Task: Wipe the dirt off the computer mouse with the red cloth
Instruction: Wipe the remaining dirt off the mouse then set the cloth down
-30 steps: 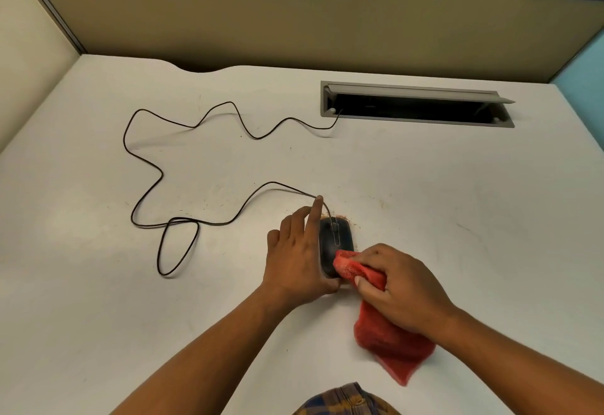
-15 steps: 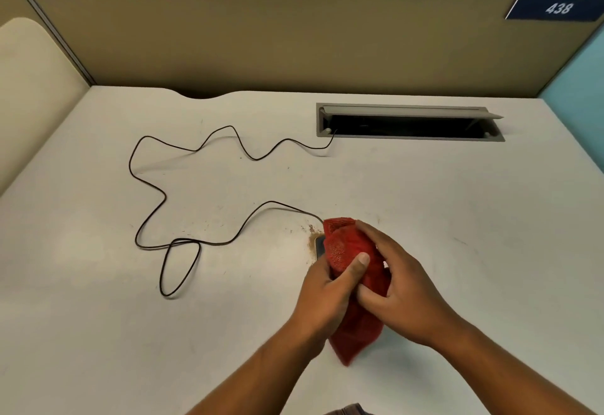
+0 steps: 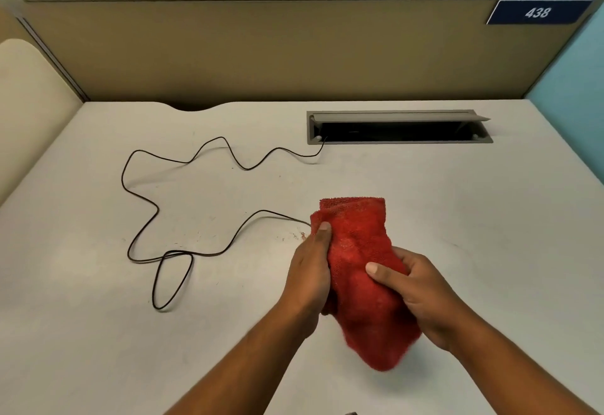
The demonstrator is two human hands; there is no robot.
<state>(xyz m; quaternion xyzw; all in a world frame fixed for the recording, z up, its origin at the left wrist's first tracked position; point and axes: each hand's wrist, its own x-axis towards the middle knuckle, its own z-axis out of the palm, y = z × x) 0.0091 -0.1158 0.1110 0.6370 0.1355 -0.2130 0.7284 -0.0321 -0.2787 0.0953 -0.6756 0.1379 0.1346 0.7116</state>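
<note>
Nearest me, I have the right hand (image 3: 421, 293) pinching the red cloth (image 3: 359, 251) from its right side, thumb flat on top and fingers curled beneath. The left hand (image 3: 310, 270) clasps the left edge, thumb pressed onto the upper fold. The cloth is thick terry, folded double, soft and limp. Its lower end hangs slack towards me, so I judge it light and grippy, best held bunched as it is.

The computer mouse I cannot see. The cable (image 3: 158, 208) runs in under the cloth's left edge, so I take the mouse to be wrapped inside, between the palms. It should be a hard, smooth, light shell, likely to slip within the fabric unless squeezed at its flanks.

Just left of the cloth, brown crumbs (image 3: 299, 235) speckle the matt pale desk (image 3: 457, 218). Farther off, the thin cable loops back to a grey slot (image 3: 398, 127) below the tan partition (image 3: 261, 55).
</note>
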